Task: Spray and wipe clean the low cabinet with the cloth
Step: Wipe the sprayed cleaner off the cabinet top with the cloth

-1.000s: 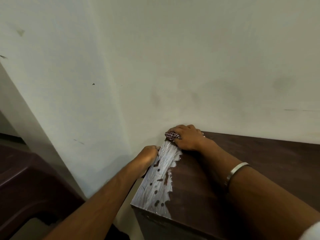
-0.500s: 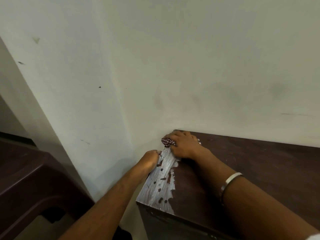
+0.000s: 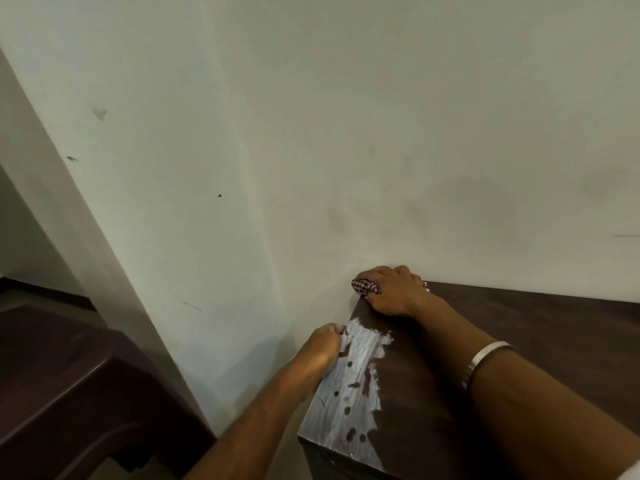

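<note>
- Head view: the checked cloth point(image 3: 364, 287) is bunched under the right hand point(image 3: 393, 292), grip clamped on it, at the low cabinet's point(image 3: 519, 341) rear left corner against the wall point(image 3: 311, 133).
- The left hand point(image 3: 323, 344) is curled over the cabinet's left edge; whether anything is held cannot be told.
- Judgement: firm overlapping strokes are needed toward the pale, streaked, dark-spotted film point(image 3: 349, 393).
- The top is flat, dark wood-grain, square-edged.

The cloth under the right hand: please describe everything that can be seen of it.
The cloth is a small checked fabric, dark red and white, bunched into a wad. Only its left end shows; the rest is hidden under the right hand, which presses it down. It lies at the far left corner of the dark brown cabinet top, close against the pale wall.
</note>
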`<state>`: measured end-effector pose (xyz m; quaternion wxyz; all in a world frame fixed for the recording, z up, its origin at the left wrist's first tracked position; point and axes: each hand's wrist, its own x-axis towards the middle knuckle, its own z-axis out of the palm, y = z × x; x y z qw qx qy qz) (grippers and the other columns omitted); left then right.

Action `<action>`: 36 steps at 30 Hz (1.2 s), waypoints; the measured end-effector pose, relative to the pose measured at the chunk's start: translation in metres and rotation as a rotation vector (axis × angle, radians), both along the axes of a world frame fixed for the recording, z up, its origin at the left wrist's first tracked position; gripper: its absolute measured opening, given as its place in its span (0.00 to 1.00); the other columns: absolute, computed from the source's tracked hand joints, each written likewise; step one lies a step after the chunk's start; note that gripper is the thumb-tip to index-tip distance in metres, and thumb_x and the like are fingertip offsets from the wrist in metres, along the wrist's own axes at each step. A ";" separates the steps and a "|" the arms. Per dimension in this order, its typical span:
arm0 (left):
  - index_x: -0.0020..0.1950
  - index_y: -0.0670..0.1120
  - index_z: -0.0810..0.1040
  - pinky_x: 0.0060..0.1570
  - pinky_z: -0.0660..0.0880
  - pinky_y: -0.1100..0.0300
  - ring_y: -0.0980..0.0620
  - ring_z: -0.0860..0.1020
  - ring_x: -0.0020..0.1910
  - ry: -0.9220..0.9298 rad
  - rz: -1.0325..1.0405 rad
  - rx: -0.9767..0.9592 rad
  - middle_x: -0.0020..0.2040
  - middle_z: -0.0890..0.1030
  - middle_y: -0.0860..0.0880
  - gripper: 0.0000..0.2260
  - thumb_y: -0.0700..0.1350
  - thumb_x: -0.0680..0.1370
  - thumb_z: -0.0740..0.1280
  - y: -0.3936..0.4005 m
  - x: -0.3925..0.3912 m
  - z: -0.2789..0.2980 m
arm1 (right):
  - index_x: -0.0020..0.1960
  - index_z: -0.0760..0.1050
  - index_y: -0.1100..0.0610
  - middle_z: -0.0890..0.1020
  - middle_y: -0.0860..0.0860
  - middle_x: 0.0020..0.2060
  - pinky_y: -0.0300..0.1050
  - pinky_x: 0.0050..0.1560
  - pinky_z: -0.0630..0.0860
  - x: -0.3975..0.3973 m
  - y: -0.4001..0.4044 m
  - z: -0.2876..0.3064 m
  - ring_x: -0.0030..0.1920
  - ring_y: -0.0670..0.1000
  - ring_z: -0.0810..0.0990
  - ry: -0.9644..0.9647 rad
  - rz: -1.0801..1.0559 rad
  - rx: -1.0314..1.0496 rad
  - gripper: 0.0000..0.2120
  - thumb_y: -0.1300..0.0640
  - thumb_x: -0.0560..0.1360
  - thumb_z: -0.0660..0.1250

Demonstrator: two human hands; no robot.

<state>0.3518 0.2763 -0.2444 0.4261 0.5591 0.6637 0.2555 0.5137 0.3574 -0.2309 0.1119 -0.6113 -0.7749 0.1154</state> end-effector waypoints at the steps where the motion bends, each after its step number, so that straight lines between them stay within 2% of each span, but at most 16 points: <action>1: 0.56 0.45 0.77 0.57 0.74 0.54 0.46 0.78 0.57 -0.003 0.001 -0.001 0.55 0.80 0.45 0.14 0.38 0.79 0.53 0.001 0.000 0.000 | 0.72 0.61 0.39 0.62 0.46 0.74 0.60 0.71 0.54 -0.001 -0.007 -0.001 0.72 0.59 0.58 0.007 0.022 0.019 0.24 0.47 0.76 0.58; 4: 0.56 0.43 0.78 0.59 0.74 0.53 0.45 0.78 0.56 0.001 -0.010 0.002 0.56 0.80 0.44 0.14 0.38 0.79 0.54 0.000 -0.001 0.000 | 0.71 0.62 0.37 0.64 0.44 0.73 0.60 0.71 0.54 0.002 -0.034 -0.006 0.72 0.56 0.59 0.014 0.126 0.050 0.24 0.47 0.75 0.58; 7: 0.62 0.41 0.77 0.63 0.73 0.52 0.43 0.77 0.60 0.036 -0.025 -0.016 0.61 0.79 0.42 0.16 0.40 0.80 0.54 -0.004 -0.005 0.000 | 0.69 0.61 0.34 0.64 0.42 0.72 0.61 0.72 0.54 0.015 -0.051 -0.009 0.72 0.54 0.60 0.036 0.188 0.023 0.25 0.43 0.72 0.56; 11: 0.65 0.41 0.75 0.65 0.71 0.52 0.43 0.75 0.62 0.083 -0.050 -0.043 0.64 0.77 0.42 0.16 0.40 0.81 0.54 -0.014 -0.012 0.000 | 0.72 0.60 0.37 0.62 0.44 0.74 0.61 0.71 0.52 0.009 -0.053 -0.003 0.72 0.56 0.58 -0.001 0.054 0.002 0.25 0.47 0.76 0.58; 14: 0.66 0.40 0.74 0.67 0.70 0.51 0.42 0.74 0.64 0.105 -0.067 -0.057 0.65 0.76 0.41 0.17 0.40 0.81 0.53 -0.018 -0.014 -0.001 | 0.73 0.59 0.39 0.61 0.44 0.75 0.60 0.72 0.51 -0.011 -0.068 -0.004 0.73 0.56 0.56 0.014 0.098 0.025 0.25 0.48 0.77 0.58; 18: 0.64 0.38 0.76 0.66 0.70 0.49 0.41 0.75 0.63 0.095 -0.074 -0.049 0.63 0.77 0.39 0.16 0.38 0.81 0.53 -0.023 -0.016 -0.001 | 0.71 0.60 0.37 0.61 0.42 0.74 0.60 0.72 0.51 -0.001 -0.093 -0.009 0.73 0.54 0.56 0.051 0.168 0.033 0.24 0.47 0.77 0.58; 23: 0.67 0.37 0.73 0.67 0.68 0.52 0.41 0.73 0.66 0.116 -0.058 -0.060 0.67 0.75 0.38 0.17 0.37 0.81 0.53 -0.030 -0.016 0.004 | 0.71 0.60 0.37 0.60 0.43 0.75 0.60 0.72 0.50 -0.007 -0.093 -0.002 0.73 0.56 0.56 0.037 0.068 0.018 0.24 0.47 0.77 0.58; 29: 0.63 0.40 0.76 0.64 0.72 0.51 0.41 0.76 0.62 0.064 -0.037 -0.043 0.63 0.77 0.39 0.15 0.39 0.82 0.53 -0.040 -0.018 0.004 | 0.71 0.61 0.36 0.62 0.40 0.74 0.59 0.71 0.52 -0.013 -0.120 -0.009 0.72 0.53 0.57 0.067 0.177 0.061 0.23 0.47 0.77 0.58; 32: 0.63 0.40 0.76 0.63 0.71 0.52 0.42 0.75 0.62 0.034 -0.014 -0.065 0.63 0.77 0.40 0.17 0.38 0.81 0.52 -0.046 -0.022 0.004 | 0.70 0.62 0.35 0.62 0.40 0.74 0.59 0.71 0.52 -0.002 -0.120 -0.007 0.72 0.54 0.57 0.062 0.153 0.026 0.22 0.47 0.77 0.59; 36: 0.50 0.44 0.78 0.55 0.75 0.51 0.41 0.79 0.54 -0.068 0.008 -0.090 0.55 0.80 0.40 0.14 0.37 0.80 0.53 -0.058 -0.027 0.005 | 0.71 0.61 0.37 0.61 0.42 0.74 0.58 0.71 0.51 -0.024 -0.117 0.000 0.73 0.55 0.56 0.046 0.082 0.019 0.24 0.48 0.77 0.59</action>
